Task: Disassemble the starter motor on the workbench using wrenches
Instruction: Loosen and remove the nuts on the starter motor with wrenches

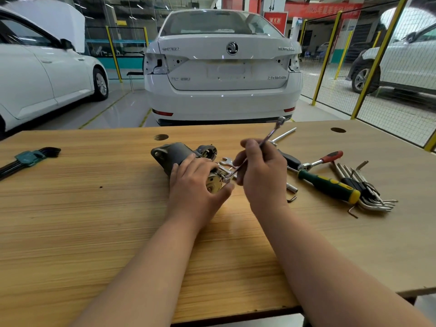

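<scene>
Starter motor (pixel 179 156) lying mid-workbench (pixel 94 208); left hand (pixel 195 182) curled round its near end, steadying; right hand (pixel 262 171) pinches wrench (pixel 253 151), ring end on end-cap fastener (seating unclear); step: loosening; next prob. needs firm turn w/ body braced.

**A car repair workshop**

A white saloon (pixel 223 67) stands tail-on with its rear lamps out. Another car (pixel 35 74) has its bonnet up. Yellow-posted mesh fencing (pixel 325 62) divides the bays, and the wooden workbench (pixel 94 208) carries hex keys (pixel 368 192), a ratchet (pixel 318 162) and a screwdriver (pixel 330 186).

White car (pixel 223 74) ahead; screwdriver (pixel 329 188) right; second car (pixel 47 74) left.
</scene>
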Demonstrator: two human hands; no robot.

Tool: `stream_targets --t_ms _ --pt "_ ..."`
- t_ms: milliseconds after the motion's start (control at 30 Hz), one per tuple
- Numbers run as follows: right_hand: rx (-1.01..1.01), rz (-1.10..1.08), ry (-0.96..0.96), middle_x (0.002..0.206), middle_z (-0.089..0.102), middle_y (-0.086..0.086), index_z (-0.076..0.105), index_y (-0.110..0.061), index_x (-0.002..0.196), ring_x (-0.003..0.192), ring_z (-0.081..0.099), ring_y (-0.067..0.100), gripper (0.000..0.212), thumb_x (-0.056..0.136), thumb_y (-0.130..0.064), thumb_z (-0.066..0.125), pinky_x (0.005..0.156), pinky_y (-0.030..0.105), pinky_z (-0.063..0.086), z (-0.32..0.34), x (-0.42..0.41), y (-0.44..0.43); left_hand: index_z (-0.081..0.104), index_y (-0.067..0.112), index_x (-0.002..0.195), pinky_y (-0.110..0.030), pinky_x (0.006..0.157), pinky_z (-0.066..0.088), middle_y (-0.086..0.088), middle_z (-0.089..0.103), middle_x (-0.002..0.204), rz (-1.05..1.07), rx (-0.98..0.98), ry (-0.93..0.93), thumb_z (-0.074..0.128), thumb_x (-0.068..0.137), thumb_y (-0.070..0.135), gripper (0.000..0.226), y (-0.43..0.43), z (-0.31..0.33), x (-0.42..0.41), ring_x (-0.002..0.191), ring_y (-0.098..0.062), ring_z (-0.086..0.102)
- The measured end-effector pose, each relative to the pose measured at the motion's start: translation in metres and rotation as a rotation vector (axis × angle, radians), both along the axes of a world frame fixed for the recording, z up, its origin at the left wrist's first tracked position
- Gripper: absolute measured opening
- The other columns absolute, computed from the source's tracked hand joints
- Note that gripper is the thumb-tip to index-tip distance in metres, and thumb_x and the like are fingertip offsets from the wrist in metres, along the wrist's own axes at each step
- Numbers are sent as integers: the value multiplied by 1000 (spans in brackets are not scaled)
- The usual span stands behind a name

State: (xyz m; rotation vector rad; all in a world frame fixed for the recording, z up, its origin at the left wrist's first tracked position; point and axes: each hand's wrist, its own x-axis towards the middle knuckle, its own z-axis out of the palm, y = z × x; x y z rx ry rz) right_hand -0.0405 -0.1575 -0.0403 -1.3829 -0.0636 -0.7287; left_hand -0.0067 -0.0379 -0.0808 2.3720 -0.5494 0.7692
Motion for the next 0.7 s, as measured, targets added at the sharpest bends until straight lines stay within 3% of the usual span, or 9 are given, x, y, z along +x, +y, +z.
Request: stream_targets --t_ms 100,300,467,700 --pt "210 6 223 57 59 -2 59 -15 91 37 44 11 17 98 -20 44 36 21 35 -1 7 -12 57 27 118 -38 113 7 7 51 131 10 8 -18 63 73 55 54 1 -2 1 134 -13 25" --pt "470 92 496 48 59 -1 58 -10 95 33 41 12 13 96 -15 46 34 19 35 -7 16 -13 60 23 114 -40 111 12 3 56 125 17 -3 -67 72 71 42 48 0 -3 2 132 -18 33" --pt "655 130 565 46 59 0 57 -11 93 31 43 9 12 96 -17 47 36 17 39 -12 21 -15 61 24 113 -40 111 13 3 56 124 23 -6 -71 73 70 38 47 0 -3 2 131 -19 34" --pt "715 175 557 50 63 -1 56 -13 93 32 45 7 12 96 -20 48 38 16 42 -18 26 -18 61 23 115 -40 112 13 3 55 125 31 11 -52 73 71 37 47 -1 0 -1 132 -19 33"
